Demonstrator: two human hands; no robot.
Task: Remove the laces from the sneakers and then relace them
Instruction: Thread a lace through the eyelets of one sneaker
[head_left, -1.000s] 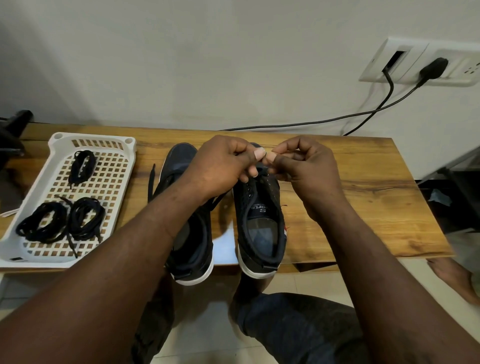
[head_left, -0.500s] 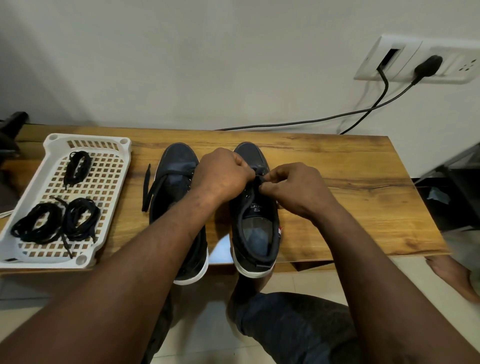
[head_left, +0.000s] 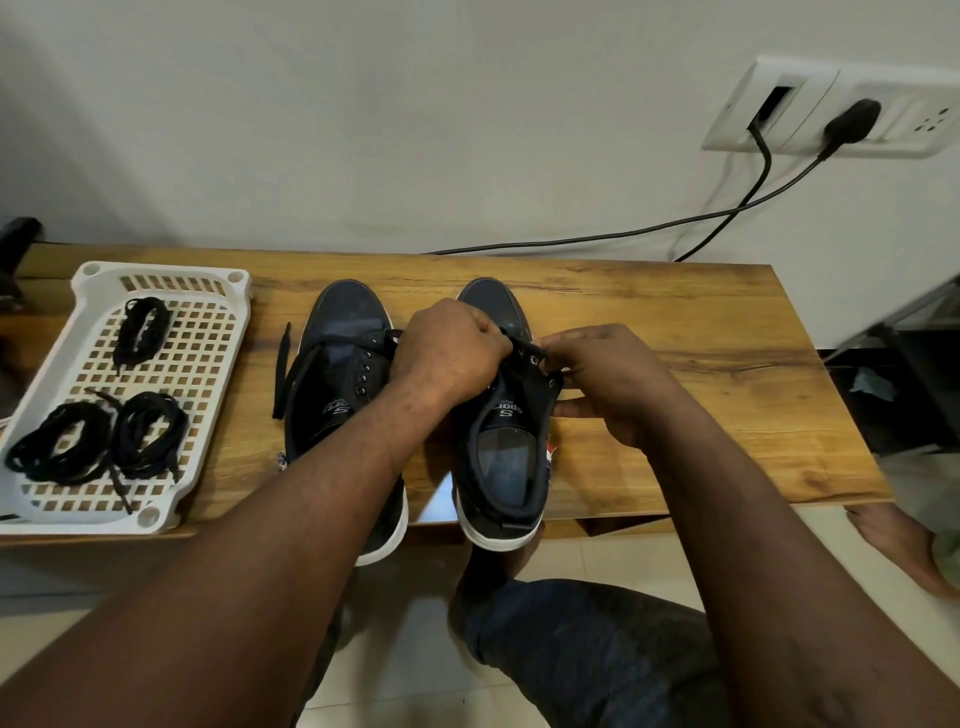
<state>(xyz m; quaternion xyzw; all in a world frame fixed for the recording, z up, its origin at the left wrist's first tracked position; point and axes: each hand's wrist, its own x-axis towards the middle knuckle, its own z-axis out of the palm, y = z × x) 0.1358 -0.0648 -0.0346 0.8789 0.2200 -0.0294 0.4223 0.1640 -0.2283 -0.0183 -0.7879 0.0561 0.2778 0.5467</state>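
Two dark navy sneakers with white soles stand side by side on the wooden table, toes toward the wall. My left hand (head_left: 449, 353) and my right hand (head_left: 608, 379) meet over the eyelets of the right sneaker (head_left: 506, 447), each pinching its black lace (head_left: 530, 349) near the upper eyelets. The left sneaker (head_left: 340, 374) lies partly under my left forearm. A loose black lace (head_left: 283, 376) trails from its toe end down its left side onto the table.
A white perforated tray (head_left: 208, 332) at the left of the table (head_left: 701, 415) holds three coiled black laces (head_left: 93, 441). Black cables (head_left: 597, 239) run along the wall to a socket panel (head_left: 831, 111). My knee and a bare foot show below the table edge.
Both hands have come down from above the right sneaker to its eyelets, still pinched on the lace. The view has shifted slightly.
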